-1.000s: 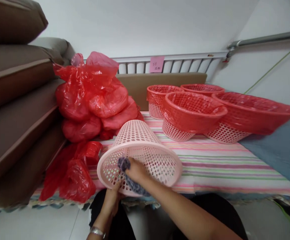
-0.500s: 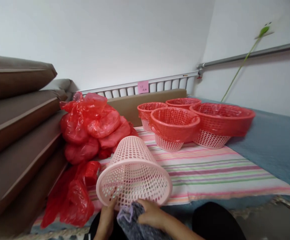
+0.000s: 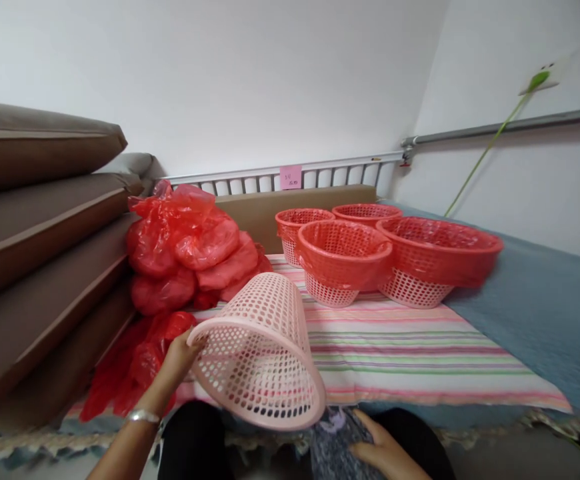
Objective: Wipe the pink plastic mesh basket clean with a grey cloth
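A pale pink perforated plastic wastebasket (image 3: 263, 320) lies on its side, its mouth toward me and tilted. My left hand (image 3: 183, 353) grips the left edge of its rim, the fingertips inside the mouth. Below and right of the mouth, my right hand (image 3: 383, 450) is closed on a dark grey fuzzy cloth (image 3: 337, 443) with a lilac edge. Behind the wastebasket, several similar baskets stand upright lined with red plastic bags, the nearest lined basket (image 3: 344, 263) among them. A loose red plastic bag (image 3: 143, 357) lies left of my left hand.
Full red plastic bags (image 3: 195, 247) are heaped at the back left beside stacked brown cushions (image 3: 45, 213). A striped cloth (image 3: 385, 353) covers part of the blue bed surface (image 3: 525, 293). A pink note (image 3: 291, 177) hangs on the radiator at the wall.
My left hand has moved from the wastebasket's front to its left rim. The wastebasket has turned, its mouth shifting left. My right hand and the grey cloth have moved right, away from the mouth.
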`<state>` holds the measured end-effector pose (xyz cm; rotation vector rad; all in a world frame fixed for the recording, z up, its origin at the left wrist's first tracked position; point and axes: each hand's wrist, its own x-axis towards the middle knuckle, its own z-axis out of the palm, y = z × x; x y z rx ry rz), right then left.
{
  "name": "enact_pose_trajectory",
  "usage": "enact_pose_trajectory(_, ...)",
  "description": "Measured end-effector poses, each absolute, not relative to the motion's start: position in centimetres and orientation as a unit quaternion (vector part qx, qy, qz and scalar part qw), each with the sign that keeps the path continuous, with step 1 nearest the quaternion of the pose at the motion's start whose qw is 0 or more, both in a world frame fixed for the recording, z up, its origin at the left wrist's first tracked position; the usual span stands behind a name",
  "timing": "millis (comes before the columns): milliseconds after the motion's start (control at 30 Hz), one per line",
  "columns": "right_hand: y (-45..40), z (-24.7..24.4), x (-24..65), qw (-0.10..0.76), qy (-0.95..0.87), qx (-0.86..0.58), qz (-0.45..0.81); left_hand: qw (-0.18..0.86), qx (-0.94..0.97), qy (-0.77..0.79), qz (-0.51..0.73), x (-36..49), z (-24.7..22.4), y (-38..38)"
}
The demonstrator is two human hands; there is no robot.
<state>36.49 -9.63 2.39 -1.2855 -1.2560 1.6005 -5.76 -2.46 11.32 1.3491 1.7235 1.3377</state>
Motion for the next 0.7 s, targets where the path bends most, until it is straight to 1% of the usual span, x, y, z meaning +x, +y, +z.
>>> enact_pose_trajectory(133, -10.3, 3.9, 37.5, 0.410, -0.425, -0.536, 0.604, 0.243, 0.539, 0.632, 0.501, -3.8, 12.8, -2.3)
enact_pose_trajectory(333, -11.1, 5.0, 39.4, 0.465, -0.337, -0.573, 0.585, 0.201, 0.593, 0.603, 0.494, -0.8, 14.5, -4.8)
enact_pose_trajectory(433, -10.9, 5.3, 40.8, 0.501, -0.286, -0.583, 0.572, 0.113, 0.639, 0.596, 0.473, 0.7, 15.3, -6.2)
enact_pose_trajectory(500, -10.7, 6.0, 41.4, 0.535, -0.266, -0.585, 0.549, 0.060, 0.652, 0.623, 0.428, 1.8, 15.8, -6.9)
enact_pose_trajectory(600, -10.2, 8.4, 40.9, 0.591, -0.318, -0.575, 0.468, 0.025, 0.652, 0.677, 0.341, 3.7, 16.9, -7.4)
enact_pose_trajectory(700, -9.6, 12.4, 38.4, 0.608, -0.466, -0.549, 0.335, 0.009, 0.688, 0.651, 0.322, 5.5, 17.8, -7.0)
